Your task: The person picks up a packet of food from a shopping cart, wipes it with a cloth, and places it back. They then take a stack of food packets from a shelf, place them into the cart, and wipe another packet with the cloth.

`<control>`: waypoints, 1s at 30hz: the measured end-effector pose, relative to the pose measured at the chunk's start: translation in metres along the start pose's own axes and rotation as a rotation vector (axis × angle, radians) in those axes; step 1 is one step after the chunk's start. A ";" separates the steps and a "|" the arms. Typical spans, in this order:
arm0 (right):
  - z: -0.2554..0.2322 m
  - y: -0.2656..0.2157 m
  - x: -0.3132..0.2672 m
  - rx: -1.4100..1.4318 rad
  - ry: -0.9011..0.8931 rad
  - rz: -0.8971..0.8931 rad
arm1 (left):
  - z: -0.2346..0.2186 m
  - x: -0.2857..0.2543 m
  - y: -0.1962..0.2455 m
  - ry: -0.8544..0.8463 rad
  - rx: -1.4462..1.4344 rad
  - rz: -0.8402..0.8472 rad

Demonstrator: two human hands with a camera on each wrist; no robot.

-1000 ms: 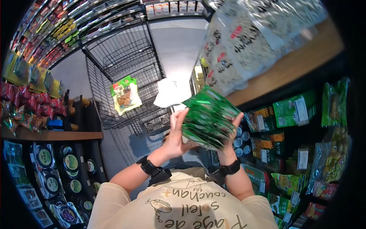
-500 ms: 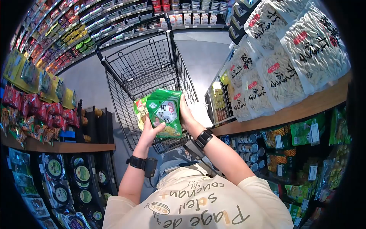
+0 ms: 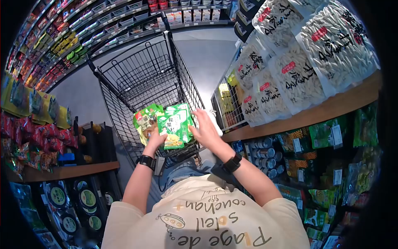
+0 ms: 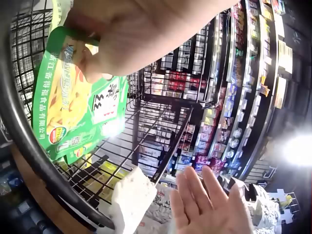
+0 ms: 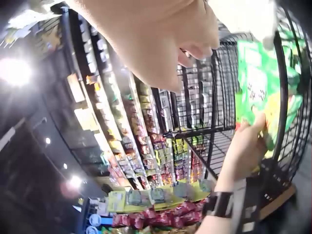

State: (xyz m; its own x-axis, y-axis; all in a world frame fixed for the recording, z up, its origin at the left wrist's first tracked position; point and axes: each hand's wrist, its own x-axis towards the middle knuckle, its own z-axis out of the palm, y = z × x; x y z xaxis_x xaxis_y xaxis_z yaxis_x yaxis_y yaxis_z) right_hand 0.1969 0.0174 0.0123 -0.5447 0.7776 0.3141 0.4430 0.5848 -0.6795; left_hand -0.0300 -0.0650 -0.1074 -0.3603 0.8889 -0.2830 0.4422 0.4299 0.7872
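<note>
My left hand (image 3: 156, 140) pinches the near edge of green packets of shredded pickled mustard (image 3: 174, 132), low over the near end of the shopping cart (image 3: 143, 81). The packets lie overlapping, somewhat spread apart, their printed fronts up. Just to their right is my right hand (image 3: 205, 130), holding nothing; in the left wrist view its palm and extended fingers (image 4: 195, 192) show apart from the packets. Left of the stack, a yellow-green food packet (image 3: 145, 120) lies in the cart, partly covered by my left hand.
A white object (image 3: 214, 124) sits at the cart's right near corner. Bags of white strips (image 3: 286, 68) stand on the wooden shelf at right, with hanging packets and cans (image 3: 265, 153) below. Small snack bags (image 3: 39, 133) fill the left shelf; more stocked shelves (image 3: 199, 15) stand beyond the cart.
Both hands have carried the green packets from right of the cart to over it, then lower. The packets have spread apart, and my right hand has let go and moved off to the right.
</note>
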 end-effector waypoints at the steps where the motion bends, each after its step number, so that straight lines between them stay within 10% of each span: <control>1: -0.019 -0.006 -0.005 -0.182 -0.035 0.022 | -0.003 -0.002 0.006 -0.006 0.000 -0.003; 5: -0.031 0.024 -0.037 -0.392 -0.261 -0.136 | -0.034 -0.026 0.066 -0.029 0.007 -0.094; 6: -0.026 0.035 -0.044 -0.523 -0.380 -0.210 | -0.036 -0.031 0.071 -0.042 -0.394 -0.073; 8: -0.018 0.060 -0.050 -0.529 -0.314 -0.267 | -0.051 -0.049 0.095 -0.141 -0.934 -0.087; 11: -0.026 0.051 -0.046 -0.456 -0.190 -0.317 | -0.062 -0.072 0.120 -0.158 -1.005 0.056; 13: -0.039 0.042 -0.047 -0.130 -0.179 -0.066 | -0.063 -0.085 0.140 -0.126 -1.011 0.058; 15: -0.055 0.036 -0.040 0.702 -0.037 0.561 | -0.060 -0.094 0.157 -0.197 -1.089 0.057; 19: -0.117 -0.064 -0.019 0.887 0.323 0.354 | -0.034 -0.097 0.176 -0.314 -1.081 0.074; 21: -0.120 -0.094 -0.004 0.207 0.341 -0.209 | -0.019 -0.101 0.186 -0.307 -1.055 0.113; 23: -0.104 -0.101 -0.005 -0.232 0.077 -0.300 | -0.006 -0.107 0.199 -0.248 -1.022 0.194; 30: -0.098 -0.086 -0.058 -0.109 -0.030 -0.298 | -0.007 -0.101 0.218 -0.360 -1.153 0.099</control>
State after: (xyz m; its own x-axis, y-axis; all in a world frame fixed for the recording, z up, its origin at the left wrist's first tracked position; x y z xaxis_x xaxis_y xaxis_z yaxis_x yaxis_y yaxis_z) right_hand 0.2597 -0.0554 0.1177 -0.6818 0.5621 0.4682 0.3334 0.8085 -0.4850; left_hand 0.0968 -0.0625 0.0967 -0.0365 0.9819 -0.1858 -0.6026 0.1267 0.7880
